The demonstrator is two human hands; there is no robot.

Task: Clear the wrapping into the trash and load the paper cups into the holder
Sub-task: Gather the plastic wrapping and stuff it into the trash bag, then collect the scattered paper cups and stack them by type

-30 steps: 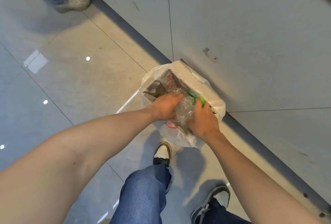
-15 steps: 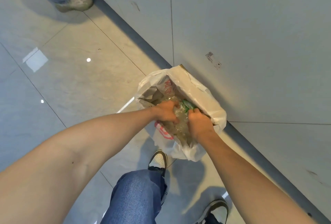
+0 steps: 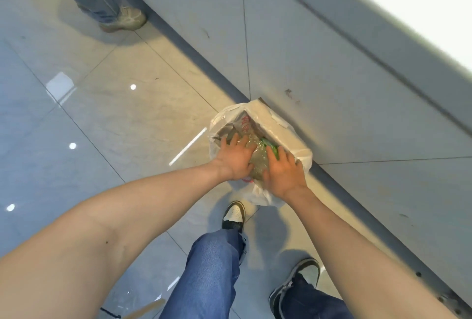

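Observation:
A small trash bin lined with a white plastic bag stands on the floor against the grey wall. Crumpled clear wrapping with a green patch lies on top of the rubbish inside it. My left hand rests flat on the left of the wrapping with its fingers spread. My right hand lies palm down on the right of it, fingers apart. Neither hand grips anything. No paper cups or holder are in view.
A grey panelled wall runs diagonally behind the bin. My own feet stand just in front of the bin. Another person's leg and shoe are at the upper left on the glossy tiled floor.
Both hands have gone from clutching the wrapping to lying open and flat on it, and the wrapping sits lower in the bin. The view has tilted up to show more wall.

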